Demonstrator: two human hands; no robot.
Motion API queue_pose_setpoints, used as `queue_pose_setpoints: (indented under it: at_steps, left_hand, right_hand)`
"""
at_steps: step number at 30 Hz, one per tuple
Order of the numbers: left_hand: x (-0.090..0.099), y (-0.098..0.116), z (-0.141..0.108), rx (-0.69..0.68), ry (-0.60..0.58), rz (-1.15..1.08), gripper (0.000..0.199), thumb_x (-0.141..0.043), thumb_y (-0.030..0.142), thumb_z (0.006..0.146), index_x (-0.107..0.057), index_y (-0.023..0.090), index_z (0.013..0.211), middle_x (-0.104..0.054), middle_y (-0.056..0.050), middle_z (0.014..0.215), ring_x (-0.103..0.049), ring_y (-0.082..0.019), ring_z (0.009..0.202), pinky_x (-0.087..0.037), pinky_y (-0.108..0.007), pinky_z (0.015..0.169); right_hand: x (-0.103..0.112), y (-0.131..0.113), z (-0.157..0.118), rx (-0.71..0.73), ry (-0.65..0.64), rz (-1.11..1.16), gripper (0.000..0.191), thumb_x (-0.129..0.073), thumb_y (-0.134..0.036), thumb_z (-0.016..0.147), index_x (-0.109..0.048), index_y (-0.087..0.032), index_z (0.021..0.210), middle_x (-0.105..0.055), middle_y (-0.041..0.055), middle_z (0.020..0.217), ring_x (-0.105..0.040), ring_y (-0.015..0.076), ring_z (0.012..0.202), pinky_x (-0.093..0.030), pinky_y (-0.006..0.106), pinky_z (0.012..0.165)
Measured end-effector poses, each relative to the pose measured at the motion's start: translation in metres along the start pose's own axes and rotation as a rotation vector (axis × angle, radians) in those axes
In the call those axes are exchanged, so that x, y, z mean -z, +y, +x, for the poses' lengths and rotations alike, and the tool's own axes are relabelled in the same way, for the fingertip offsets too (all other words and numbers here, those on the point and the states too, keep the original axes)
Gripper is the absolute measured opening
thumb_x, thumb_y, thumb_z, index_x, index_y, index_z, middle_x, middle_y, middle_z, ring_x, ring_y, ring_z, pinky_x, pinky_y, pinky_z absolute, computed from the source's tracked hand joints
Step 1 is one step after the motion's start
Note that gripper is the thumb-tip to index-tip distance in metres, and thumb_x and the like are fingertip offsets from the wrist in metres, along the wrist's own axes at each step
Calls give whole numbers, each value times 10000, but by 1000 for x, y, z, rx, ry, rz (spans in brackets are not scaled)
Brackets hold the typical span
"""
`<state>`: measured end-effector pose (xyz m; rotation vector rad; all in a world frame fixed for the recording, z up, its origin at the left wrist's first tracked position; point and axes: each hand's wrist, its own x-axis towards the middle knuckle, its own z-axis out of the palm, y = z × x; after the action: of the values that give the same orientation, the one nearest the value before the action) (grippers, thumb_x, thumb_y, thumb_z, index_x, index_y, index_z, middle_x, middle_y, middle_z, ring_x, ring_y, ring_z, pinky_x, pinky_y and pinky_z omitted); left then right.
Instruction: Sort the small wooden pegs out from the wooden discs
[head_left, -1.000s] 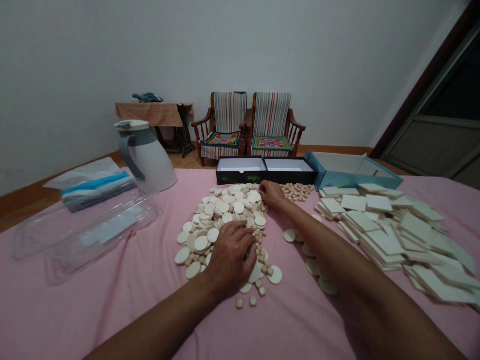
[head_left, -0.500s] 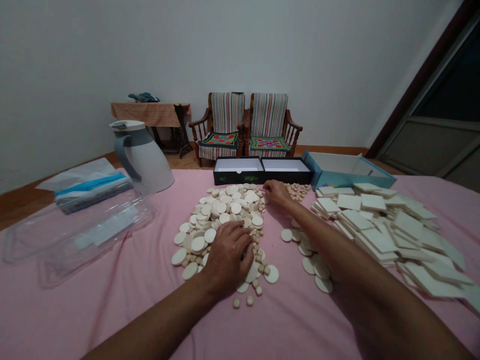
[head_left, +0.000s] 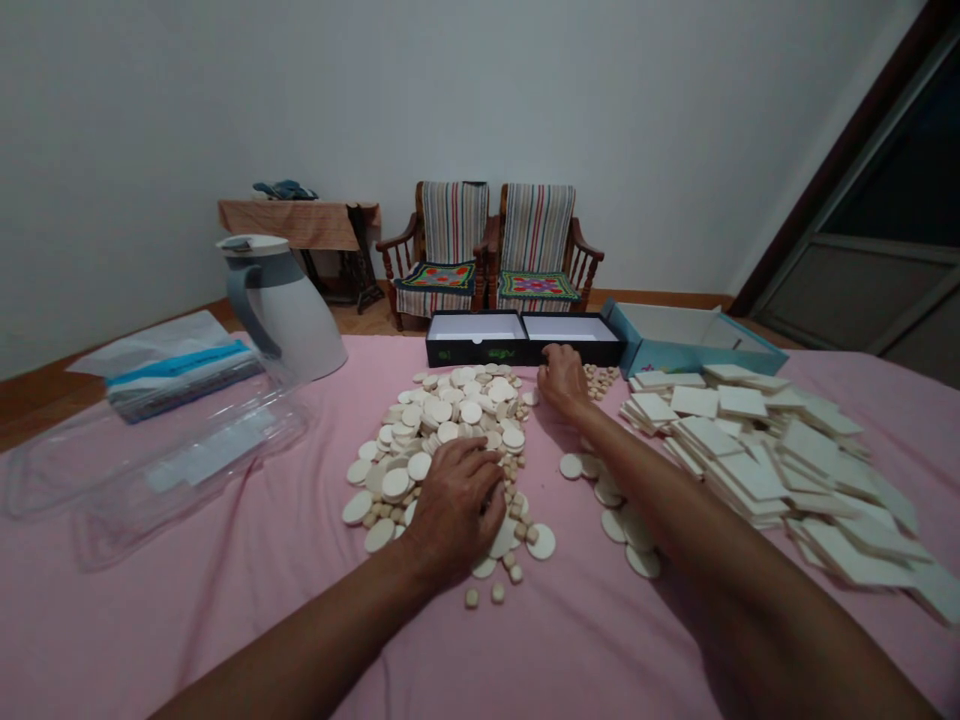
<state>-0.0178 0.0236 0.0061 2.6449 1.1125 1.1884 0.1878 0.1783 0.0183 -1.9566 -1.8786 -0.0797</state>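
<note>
My left hand [head_left: 457, 510] lies over the near right side of a heap of round wooden discs [head_left: 435, 410], palm down, with its fingers loosely bent and apart. Small wooden cubes [head_left: 520, 532] are scattered beside its thumb and along the heap's right edge. Farther off, my right hand [head_left: 564, 380] is beside a small pile of wooden cubes [head_left: 600, 380], just in front of the black box. Its fingers are curled together, and whatever is in them is hidden. Under the right forearm, a smaller group of discs [head_left: 613, 525] is partly covered.
Square wooden tiles [head_left: 735, 470] are heaped at right. A black two-part box [head_left: 480, 353] and a blue box [head_left: 697, 357] stand at the back. To the left are a white jug [head_left: 300, 325], a tissue pack [head_left: 184, 378] and clear plastic trays [head_left: 187, 470] on the pink cloth [head_left: 300, 620].
My right hand has moved a little to the right, from the disc heap's edge toward the small cube pile. My left hand has stayed on the heap. The view has shifted slightly.
</note>
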Motion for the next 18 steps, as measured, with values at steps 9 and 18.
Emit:
queue_pose_setpoints:
  at_steps: [9, 18]
  left_hand:
    - [0, -2, 1, -24, -1, 21, 165, -568, 88, 790, -662, 181, 889, -707, -71, 1010, -563, -275, 1102, -457, -491, 965]
    - [-3, -5, 1, -64, 9, 67, 158, -551, 119, 815, -674, 180, 893, -712, -82, 1008, -577, -282, 1089, -465, -503, 942]
  right_hand:
    - [-11, -8, -21, 176, -203, 55, 214, -535, -154, 832, -730, -157, 919, -701, 130, 984, -615, 216, 932, -418, 268, 797]
    - [1, 2, -40, 142, -213, 136, 230, -610, -89, 731, -733, -174, 906, -718, 101, 966, -621, 228, 961, -428, 290, 852]
